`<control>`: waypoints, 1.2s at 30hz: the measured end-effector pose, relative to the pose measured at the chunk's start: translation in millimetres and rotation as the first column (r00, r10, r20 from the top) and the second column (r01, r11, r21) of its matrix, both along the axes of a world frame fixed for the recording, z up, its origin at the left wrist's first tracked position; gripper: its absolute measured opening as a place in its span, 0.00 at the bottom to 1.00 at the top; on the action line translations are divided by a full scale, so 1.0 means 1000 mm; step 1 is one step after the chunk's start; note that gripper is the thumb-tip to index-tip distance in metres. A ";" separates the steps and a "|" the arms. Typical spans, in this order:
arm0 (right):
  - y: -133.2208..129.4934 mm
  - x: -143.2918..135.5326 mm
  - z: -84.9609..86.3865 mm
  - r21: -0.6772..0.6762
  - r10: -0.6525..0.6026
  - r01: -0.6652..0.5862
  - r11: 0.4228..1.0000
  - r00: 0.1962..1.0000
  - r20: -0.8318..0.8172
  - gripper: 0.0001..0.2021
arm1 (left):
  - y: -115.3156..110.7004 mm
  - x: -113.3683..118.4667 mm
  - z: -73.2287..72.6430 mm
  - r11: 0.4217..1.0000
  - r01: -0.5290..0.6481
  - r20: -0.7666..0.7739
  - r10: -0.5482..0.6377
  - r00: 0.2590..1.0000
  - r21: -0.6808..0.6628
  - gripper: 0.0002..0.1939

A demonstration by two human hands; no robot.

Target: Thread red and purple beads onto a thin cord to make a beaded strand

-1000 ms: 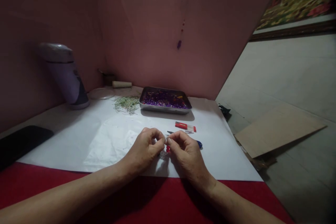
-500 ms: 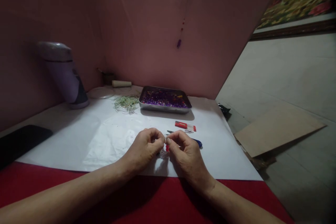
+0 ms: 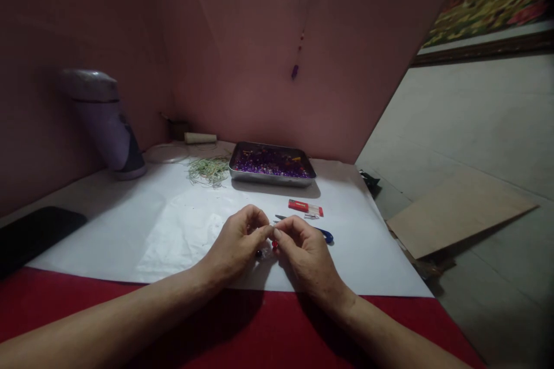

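Note:
Fingertips together, my left hand [image 3: 236,242] and my right hand [image 3: 308,253] both pinch a small piece of beadwork [image 3: 266,252]. Clear beads, red beads [image 3: 274,245] and a dark bead [image 3: 258,253] show below the fingers. Any thread or needle between the fingertips is too small to make out. Just beyond my right hand lies a pair of scissors [image 3: 328,236] with a blue handle, partly covered by that hand. A red and clear packet [image 3: 298,206] sits behind it, with a small pale metallic item [image 3: 311,217] alongside.
A metal tray [image 3: 272,180] of mostly purple beads stands at the back. Left of it are a heap of green strands [image 3: 209,171], a pale rod [image 3: 200,138] and a purple tumbler [image 3: 106,127]. A dark phone-like object [image 3: 41,236] lies far left. White sheeting [image 3: 372,265] covers the table.
My left hand has risen slightly, and its fingertips have drawn closer to the right ones. The beadwork has turned and shifted a little, and the dark bead now shows clearly.

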State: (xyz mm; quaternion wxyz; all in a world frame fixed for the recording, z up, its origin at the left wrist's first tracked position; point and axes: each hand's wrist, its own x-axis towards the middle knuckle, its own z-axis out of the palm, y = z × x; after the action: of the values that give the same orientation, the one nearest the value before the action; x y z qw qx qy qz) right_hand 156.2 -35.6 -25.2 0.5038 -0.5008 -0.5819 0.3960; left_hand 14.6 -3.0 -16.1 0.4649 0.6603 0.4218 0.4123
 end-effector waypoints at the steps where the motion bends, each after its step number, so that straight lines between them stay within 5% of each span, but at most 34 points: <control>1: 0.000 0.000 0.000 -0.004 -0.001 0.001 1.000 1.000 -0.011 0.06 | 0.000 0.000 0.000 1.000 -0.015 0.012 0.015 1.000 0.009 0.04; 8: 0.000 -0.002 -0.001 -0.068 0.006 -0.011 0.998 0.997 -0.078 0.08 | 0.001 0.001 0.001 0.996 0.058 0.070 -0.054 0.996 -0.060 0.04; 18: -0.001 -0.002 -0.002 -0.147 -0.003 -0.012 0.989 0.995 -0.096 0.08 | 0.003 -0.001 0.005 1.000 0.018 -0.096 -0.017 0.995 0.008 0.07; 25: 0.003 0.002 -0.002 0.008 -0.044 0.045 0.999 0.996 -0.079 0.08 | 0.003 0.000 0.003 0.989 0.089 -0.031 -0.094 0.995 -0.118 0.10; 36: 0.006 0.002 -0.003 -0.035 -0.028 0.024 0.999 0.991 -0.129 0.07 | 0.006 -0.003 0.005 0.959 0.151 0.050 -0.144 0.988 -0.240 0.10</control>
State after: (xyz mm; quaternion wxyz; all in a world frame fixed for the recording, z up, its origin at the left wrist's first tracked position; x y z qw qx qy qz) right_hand 158.5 -29.6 -28.4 0.5371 -0.4899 -0.5347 0.4307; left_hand 11.7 2.5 -11.0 0.5784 0.6213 0.4112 0.3321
